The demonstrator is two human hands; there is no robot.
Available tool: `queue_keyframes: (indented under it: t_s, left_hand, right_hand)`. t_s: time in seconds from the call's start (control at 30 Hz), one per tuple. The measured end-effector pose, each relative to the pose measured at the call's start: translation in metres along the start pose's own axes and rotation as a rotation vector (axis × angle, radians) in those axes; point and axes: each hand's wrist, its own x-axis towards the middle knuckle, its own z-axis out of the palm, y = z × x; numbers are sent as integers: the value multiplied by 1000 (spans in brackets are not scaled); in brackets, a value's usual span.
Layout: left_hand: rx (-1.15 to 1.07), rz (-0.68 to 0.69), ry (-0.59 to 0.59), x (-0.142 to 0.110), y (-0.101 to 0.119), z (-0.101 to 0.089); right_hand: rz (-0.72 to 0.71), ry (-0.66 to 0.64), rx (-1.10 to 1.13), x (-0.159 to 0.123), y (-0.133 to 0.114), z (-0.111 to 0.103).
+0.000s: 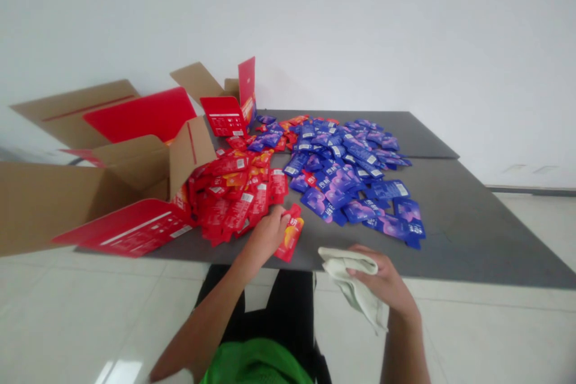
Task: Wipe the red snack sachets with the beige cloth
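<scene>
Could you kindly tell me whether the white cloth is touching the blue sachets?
Apart: the head view shows grey tabletop between the white cloth and the nearest blue sachets.

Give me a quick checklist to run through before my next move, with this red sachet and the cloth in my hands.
1. Left hand on the red sachet: ok, fingers are closed on its upper end.
2. Right hand holding the off-white cloth: ok, the cloth is gathered in the hand.
3. Red pile kept apart from the blue sachets: not ok, a stray red sachet lies among the blue ones.
4. Flaps of the cardboard box open: ok, they are folded outward.
5. Inside of the box: cannot tell, it is hidden from this view.
</scene>
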Motion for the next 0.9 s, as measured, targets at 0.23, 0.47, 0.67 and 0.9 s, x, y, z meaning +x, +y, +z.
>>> queue_keyframes:
  t_s: [0.23,0.47,0.67,0.9]
  left_hand:
    - [118,197,218,-26,8,3]
    - [297,614,183,-97,-10,-4]
    - [344,727,202,-110,-38,1]
    - [307,702,284,-114,-46,8]
  right_hand:
    - [103,75,23,0,-3,4]
    - [173,266,-7,2,5,12]
    - [135,567,-96,28,-12,30]
    - [-323,274,-438,69,-43,87]
